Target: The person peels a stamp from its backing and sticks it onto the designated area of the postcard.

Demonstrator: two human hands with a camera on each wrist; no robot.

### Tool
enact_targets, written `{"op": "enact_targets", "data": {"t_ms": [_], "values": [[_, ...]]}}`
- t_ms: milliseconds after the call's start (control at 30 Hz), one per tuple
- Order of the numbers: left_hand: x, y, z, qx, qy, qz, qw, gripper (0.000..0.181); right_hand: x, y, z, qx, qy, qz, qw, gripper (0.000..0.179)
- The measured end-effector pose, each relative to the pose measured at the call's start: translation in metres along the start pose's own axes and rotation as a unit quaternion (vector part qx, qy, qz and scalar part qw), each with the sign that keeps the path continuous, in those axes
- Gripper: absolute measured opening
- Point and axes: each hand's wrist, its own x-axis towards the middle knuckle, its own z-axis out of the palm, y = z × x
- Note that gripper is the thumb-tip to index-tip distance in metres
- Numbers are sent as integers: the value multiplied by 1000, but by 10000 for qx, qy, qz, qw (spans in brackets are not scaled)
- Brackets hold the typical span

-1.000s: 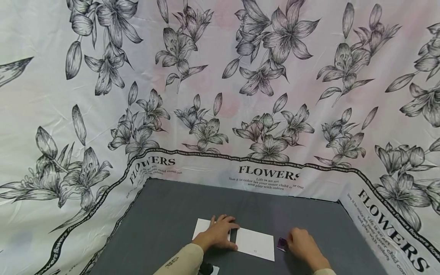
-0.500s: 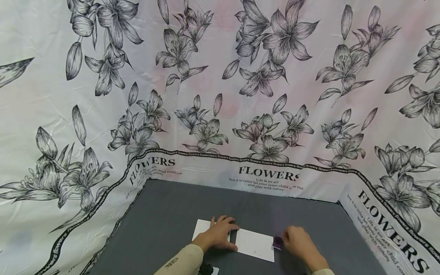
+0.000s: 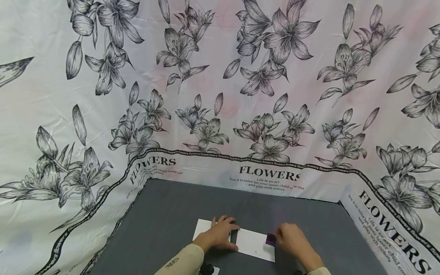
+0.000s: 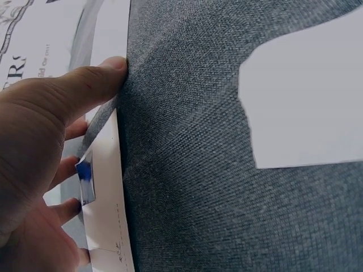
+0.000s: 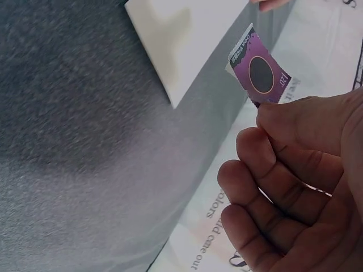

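Note:
My right hand (image 3: pixel 292 240) pinches a small purple postage stamp (image 3: pixel 270 240) at its edge between thumb and curled forefinger. In the right wrist view the stamp (image 5: pixel 261 75) shows a dark oval, the figure 120 and perforated edges. The head view has it over the right end of a white envelope or card (image 3: pixel 252 247); contact cannot be told. My left hand (image 3: pixel 219 233) lies with spread fingers across a second white card (image 3: pixel 201 227), its thumb and forefinger reaching the first one's left end. A blue patch (image 4: pixel 85 178) shows beside a white sheet in the left wrist view.
Both cards lie on a grey cloth-covered table (image 3: pixel 192 200). At the near edge, by the left sleeve (image 3: pixel 183 259), are a black rounded thing (image 3: pixel 206 268) and a bit of white paper (image 3: pixel 215 270). A flower-printed curtain (image 3: pixel 206 172) encloses the table's back and sides.
My right hand has moved left with the stamp, from beside the right-hand card to over its right end. The left hand has stayed in place.

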Motion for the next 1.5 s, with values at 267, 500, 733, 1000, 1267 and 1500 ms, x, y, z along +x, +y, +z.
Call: {"op": "enact_targets", "data": {"t_ms": [267, 500, 733, 1000, 1267, 1500], "values": [[-15, 22, -27, 195, -186, -141, 9995, 73, 2, -13, -2, -1, 10, -62, 10000, 25], [-19, 27, -34, 136, -163, -152, 9997, 69, 5, -19, -5, 0, -40, -155, 9999, 26], [-16, 30, -39, 97, -8, 105, 9999, 62, 8, -25, -10, -25, -125, -155, 9998, 25], [-13, 45, -46, 137, 339, 428, 9984, 50, 7, -33, -15, 63, -64, -241, 9997, 27], [-7, 57, -50, -211, 629, 944, 9933, 40, 5, -44, -20, 120, -145, -249, 9995, 25], [-7, 66, -52, -538, 968, 1193, 9867, 25, 5, -52, -22, 228, -127, -373, 9990, 22]]}}
